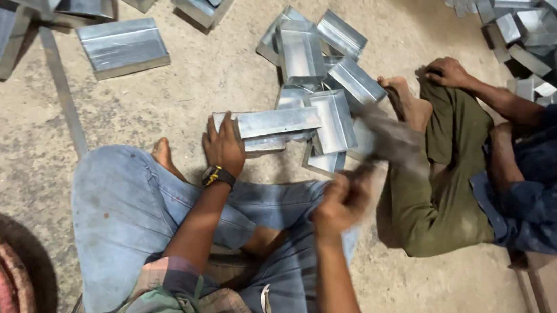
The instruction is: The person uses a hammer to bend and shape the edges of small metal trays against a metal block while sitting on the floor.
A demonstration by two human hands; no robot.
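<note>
Right hand (pixel 337 202) fists a blurred hammer (pixel 389 140); left hand (pixel 224 145) presses flat on metal tray (pixel 275 123).

Sheet-metal workshop: tin boxes (pixel 301 55), concrete floor (pixel 215 67)

left hand (pixel 224 146) pressed flat, right hand (pixel 339 203) fisted, blurred

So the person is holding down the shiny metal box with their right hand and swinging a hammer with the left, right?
Not quite, the hands are swapped. The head view shows the left hand pressing the metal box, while the right hand swings the blurred hammer.
</note>
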